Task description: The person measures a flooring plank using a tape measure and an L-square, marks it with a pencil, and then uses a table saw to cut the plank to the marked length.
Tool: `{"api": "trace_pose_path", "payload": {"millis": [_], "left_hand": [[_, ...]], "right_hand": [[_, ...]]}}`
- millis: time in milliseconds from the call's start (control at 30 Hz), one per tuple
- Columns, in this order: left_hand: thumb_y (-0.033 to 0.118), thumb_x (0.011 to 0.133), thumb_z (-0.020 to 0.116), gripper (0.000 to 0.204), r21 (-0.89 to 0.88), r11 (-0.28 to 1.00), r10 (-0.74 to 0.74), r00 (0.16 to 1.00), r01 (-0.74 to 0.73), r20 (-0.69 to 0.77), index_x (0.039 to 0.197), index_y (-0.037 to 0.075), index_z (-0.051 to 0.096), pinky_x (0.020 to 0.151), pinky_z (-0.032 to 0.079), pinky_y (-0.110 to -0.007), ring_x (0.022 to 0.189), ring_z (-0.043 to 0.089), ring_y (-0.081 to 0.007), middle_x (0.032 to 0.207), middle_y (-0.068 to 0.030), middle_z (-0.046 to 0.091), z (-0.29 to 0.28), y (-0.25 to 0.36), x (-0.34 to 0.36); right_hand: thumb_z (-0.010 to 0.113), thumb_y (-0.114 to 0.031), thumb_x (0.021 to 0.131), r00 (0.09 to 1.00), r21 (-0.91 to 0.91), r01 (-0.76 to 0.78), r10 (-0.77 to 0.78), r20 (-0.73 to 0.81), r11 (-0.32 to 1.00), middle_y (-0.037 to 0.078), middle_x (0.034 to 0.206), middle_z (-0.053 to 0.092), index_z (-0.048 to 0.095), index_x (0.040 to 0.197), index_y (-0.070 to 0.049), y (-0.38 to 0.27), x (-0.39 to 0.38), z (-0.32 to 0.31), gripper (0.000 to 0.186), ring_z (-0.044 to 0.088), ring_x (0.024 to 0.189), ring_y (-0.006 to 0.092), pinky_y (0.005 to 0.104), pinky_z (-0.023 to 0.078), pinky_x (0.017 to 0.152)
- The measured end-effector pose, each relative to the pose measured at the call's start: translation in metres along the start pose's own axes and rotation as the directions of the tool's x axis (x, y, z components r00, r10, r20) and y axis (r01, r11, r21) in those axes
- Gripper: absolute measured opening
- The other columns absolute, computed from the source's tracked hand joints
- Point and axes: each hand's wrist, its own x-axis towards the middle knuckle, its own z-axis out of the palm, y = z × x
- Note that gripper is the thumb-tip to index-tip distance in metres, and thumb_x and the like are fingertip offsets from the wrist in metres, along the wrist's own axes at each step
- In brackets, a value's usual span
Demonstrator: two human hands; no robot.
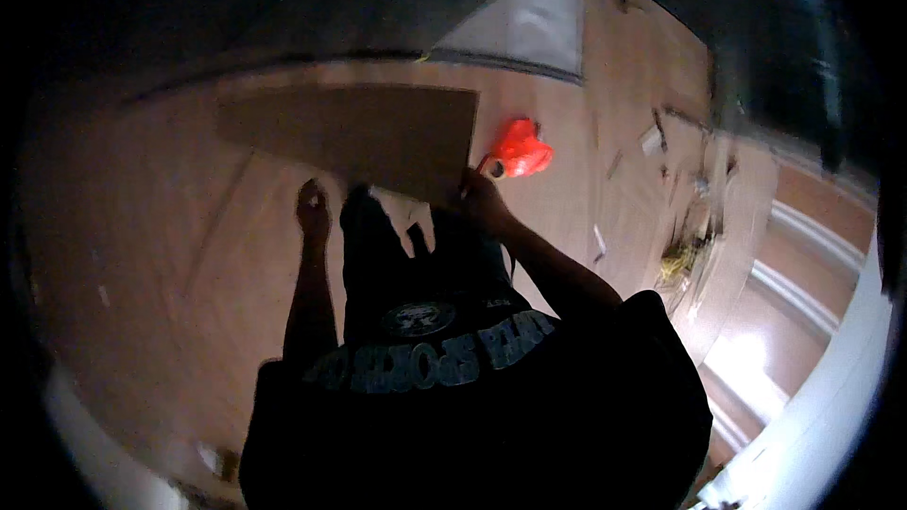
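Note:
A flat brown board (378, 137), maybe wood or cardboard, stretches in front of my legs. My right hand (482, 200) is closed on its near right corner. To the left, my left hand (313, 206) hangs low, apart from the board's near edge. Its fingers look curled together, with a pale spot at their tips; dim light hides whether they hold anything. Just beyond my right hand lies a bright red plastic bag (524, 146). A small dark round thing with a pale rim (497, 169) shows between the bag and that hand.
Scraps and yellowish debris (682, 260) litter the brown floor (179, 255) at right. Beyond them are pale-edged steps (794, 297). A grey-white panel (529, 19) lies at the far side, by a dark strip (359, 57). Small items (219, 461) sit at lower left.

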Motion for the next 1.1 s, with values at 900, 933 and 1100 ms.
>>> {"api": "trace_pose_path", "payload": {"millis": [900,933,1100], "left_hand": [[0.041,0.096,0.065,0.042,0.124,0.970,-0.014,0.465,-0.208,0.885,0.102,0.000,0.060,0.071,0.046,-0.032,0.081,0.053,-0.0137,0.091,-0.0032,0.060,0.135,0.199,0.096],[0.041,0.096,0.065,0.042,0.024,0.974,0.085,0.464,-0.224,0.882,0.102,0.000,0.060,0.072,0.045,-0.031,0.081,0.052,-0.0135,0.091,-0.0029,0.060,0.146,0.204,0.084],[0.038,0.097,0.064,0.045,0.185,0.854,0.176,0.605,-0.487,0.776,0.114,-0.002,0.058,0.079,0.047,-0.034,0.090,0.053,-0.0160,0.100,-0.0061,0.061,0.203,0.260,0.029]], "right_hand": [[0.074,-0.025,0.088,0.518,0.223,0.230,0.075,-0.852,0.947,0.019,0.086,0.064,0.061,0.098,-0.001,-0.004,-0.220,-0.017,0.028,0.065,0.081,0.0290,0.0389,0.052,0.073],[0.075,-0.025,0.088,0.453,0.248,0.317,0.084,-0.887,0.915,0.017,0.085,0.063,0.061,0.097,-0.001,0.003,-0.225,-0.033,0.029,0.064,0.079,0.0260,0.0369,0.052,0.073],[0.075,-0.028,0.090,0.364,0.235,0.596,0.002,-0.931,0.768,0.012,0.090,0.063,0.062,0.105,-0.001,0.049,-0.253,-0.099,0.033,0.060,0.086,0.0189,0.0331,0.049,0.078]]}}
